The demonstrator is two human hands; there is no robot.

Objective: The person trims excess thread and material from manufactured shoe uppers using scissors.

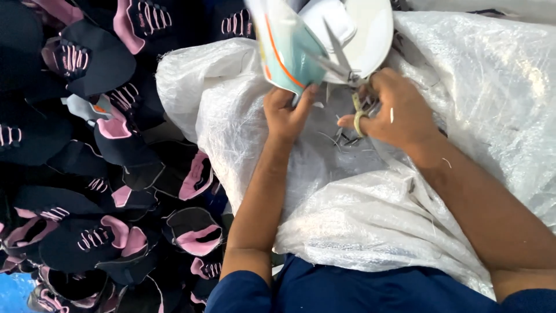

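Observation:
My left hand (286, 111) grips the lower edge of a shoe upper (301, 46), pale blue and white with an orange line, held up over a white woven sack (370, 214). My right hand (397, 110) holds small thread snips (346, 72) with a yellowish loop around one finger. The blades point up at the white part of the shoe upper. Short cut threads lie on the sack beneath both hands.
A big heap of dark navy and pink shoe uppers (92, 174) fills the left side, some with pink laces. The white sack spreads over my lap and to the right. My blue clothing (347, 290) shows at the bottom edge.

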